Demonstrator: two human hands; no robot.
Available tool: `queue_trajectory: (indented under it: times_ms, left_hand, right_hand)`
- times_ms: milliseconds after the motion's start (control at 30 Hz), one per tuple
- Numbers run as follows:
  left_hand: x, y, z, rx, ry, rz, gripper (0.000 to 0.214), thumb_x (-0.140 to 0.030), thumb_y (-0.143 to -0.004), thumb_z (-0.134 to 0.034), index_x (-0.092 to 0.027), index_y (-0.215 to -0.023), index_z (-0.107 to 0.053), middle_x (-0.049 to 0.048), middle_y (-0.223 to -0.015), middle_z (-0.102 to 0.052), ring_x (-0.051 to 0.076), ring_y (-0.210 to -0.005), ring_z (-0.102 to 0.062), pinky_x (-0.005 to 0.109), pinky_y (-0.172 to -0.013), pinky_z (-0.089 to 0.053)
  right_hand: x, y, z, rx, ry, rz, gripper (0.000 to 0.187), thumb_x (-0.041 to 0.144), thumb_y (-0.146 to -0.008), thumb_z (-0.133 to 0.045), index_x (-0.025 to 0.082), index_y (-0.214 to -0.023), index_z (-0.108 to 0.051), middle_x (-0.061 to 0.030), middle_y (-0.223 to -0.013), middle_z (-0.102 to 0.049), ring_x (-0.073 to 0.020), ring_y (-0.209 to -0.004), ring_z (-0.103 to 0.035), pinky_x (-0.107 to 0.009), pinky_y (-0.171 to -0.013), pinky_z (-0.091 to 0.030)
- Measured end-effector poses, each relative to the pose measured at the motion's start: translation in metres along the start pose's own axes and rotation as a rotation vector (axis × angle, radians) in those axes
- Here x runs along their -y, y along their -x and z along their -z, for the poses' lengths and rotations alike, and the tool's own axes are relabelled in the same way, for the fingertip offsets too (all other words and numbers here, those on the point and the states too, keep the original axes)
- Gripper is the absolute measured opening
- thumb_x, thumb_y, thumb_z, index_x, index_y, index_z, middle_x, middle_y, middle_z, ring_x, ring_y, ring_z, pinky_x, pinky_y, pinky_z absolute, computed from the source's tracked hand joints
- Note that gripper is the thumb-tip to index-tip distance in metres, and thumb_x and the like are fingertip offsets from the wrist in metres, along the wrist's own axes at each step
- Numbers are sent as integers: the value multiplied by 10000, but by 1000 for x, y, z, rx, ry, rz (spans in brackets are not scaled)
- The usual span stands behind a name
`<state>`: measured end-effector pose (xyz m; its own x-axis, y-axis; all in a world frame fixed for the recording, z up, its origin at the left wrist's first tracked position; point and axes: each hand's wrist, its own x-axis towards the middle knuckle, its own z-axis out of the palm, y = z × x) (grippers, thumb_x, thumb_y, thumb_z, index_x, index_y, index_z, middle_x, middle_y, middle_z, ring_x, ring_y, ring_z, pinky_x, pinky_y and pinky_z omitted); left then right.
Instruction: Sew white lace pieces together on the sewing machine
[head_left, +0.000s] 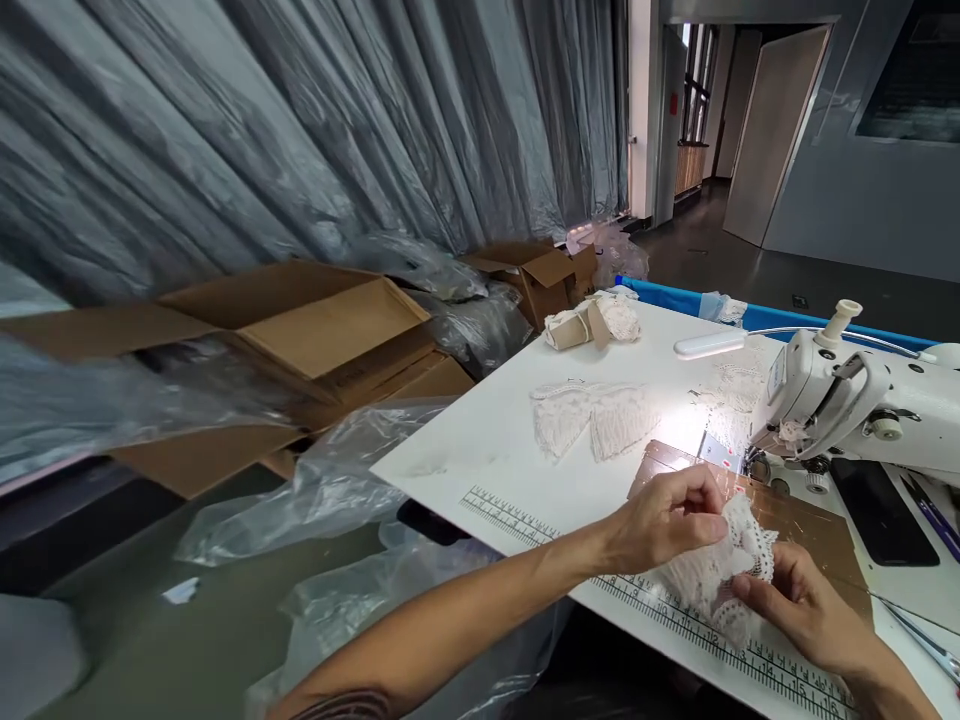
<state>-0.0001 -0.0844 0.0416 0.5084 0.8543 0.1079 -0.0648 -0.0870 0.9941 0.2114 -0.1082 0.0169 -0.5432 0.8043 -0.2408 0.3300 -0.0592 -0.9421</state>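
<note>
A bunched piece of white lace [739,560] is gripped between my two hands near the front edge of the sewing table [465,440]. My left hand [667,520] pinches its upper left part, fingers curled. On the lace's lower right side, my right hand [806,605] holds it between thumb and fingers. Just beyond the hands stands a white sewing machine [862,390], its lamp lighting the area around the needle. Flat on the tabletop to the left lie pale lace pieces [592,415]. More lace [727,395] lies beside the machine head.
A printed ruler [517,515] runs along the table's front edge. At right lie a black phone [885,512] and metal scissors [926,640]. A lace roll [574,328] sits at the far corner. Open cardboard boxes [337,340] and plastic sheeting [337,470] crowd the left side.
</note>
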Motion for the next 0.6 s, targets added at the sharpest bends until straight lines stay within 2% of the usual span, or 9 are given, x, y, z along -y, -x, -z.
queue_trajectory:
  times_ms: [67, 133, 233, 333, 400, 500, 533, 600]
  left_hand:
    - [0, 1, 0, 42, 1, 114, 429, -470, -735, -739, -188, -981, -528, -57, -676, -512, 119, -620, -463, 259, -614, -376]
    - [-1, 3, -1, 66, -56, 186, 588, -435, -694, -794, -186, -1140, -503, -47, -726, -569, 135, -673, -529, 283, -677, -423]
    - [-2, 5, -4, 125, -108, 210, 544, -364, -715, -766, -174, -1166, -529, -31, -759, -583, 139, -719, -551, 300, -728, -448]
    - [-6, 5, 1, 116, -180, 171, 415, -324, -765, -672, -180, -1141, -572, -15, -798, -563, 124, -710, -530, 260, -656, -449]
    - [-10, 1, 9, 65, -285, 123, 374, -302, -778, -626, -179, -1129, -596, -4, -826, -556, 121, -717, -531, 244, -629, -454]
    - [-12, -10, 24, 15, -483, 80, 338, -308, -810, -579, -161, -1112, -614, -4, -792, -557, 121, -668, -532, 247, -601, -463]
    - [-11, -15, 29, -2, -551, 69, 328, -315, -824, -566, -152, -1105, -614, -9, -758, -556, 122, -639, -530, 248, -584, -459]
    - [-5, -26, 37, -24, -685, 37, 309, -312, -853, -535, -136, -1097, -606, -19, -685, -550, 128, -591, -533, 248, -553, -449]
  right_hand:
    - [10, 5, -5, 139, -75, -53, 546, 696, -794, -627, 154, -730, -614, -1, -644, -517, -108, -603, -441, -224, -580, -398]
    - [18, 10, -9, 261, -143, -69, 515, 668, -806, -637, 160, -744, -590, 7, -658, -506, -99, -600, -427, -219, -569, -379]
    - [19, 17, -9, 391, -281, -50, 474, 619, -796, -692, 163, -770, -564, 22, -647, -502, -79, -573, -430, -196, -540, -369]
    - [11, 22, 1, 446, -419, -112, 495, 541, -705, -816, 163, -840, -526, 51, -639, -513, -36, -516, -409, -150, -490, -330]
    - [8, 23, 12, 378, -429, -151, 503, 511, -694, -835, 167, -866, -510, 54, -668, -537, -23, -506, -422, -140, -490, -334]
    - [10, 13, 30, 160, -307, -144, 456, 537, -743, -770, 166, -883, -546, 24, -716, -588, -63, -573, -522, -185, -550, -414]
    - [12, 7, 36, 71, -244, -143, 443, 546, -750, -747, 164, -887, -567, 10, -727, -603, -85, -595, -546, -208, -558, -428]
    - [16, -6, 45, -193, -48, -159, 365, 503, -781, -701, 164, -876, -607, -5, -735, -615, -116, -624, -560, -241, -570, -424]
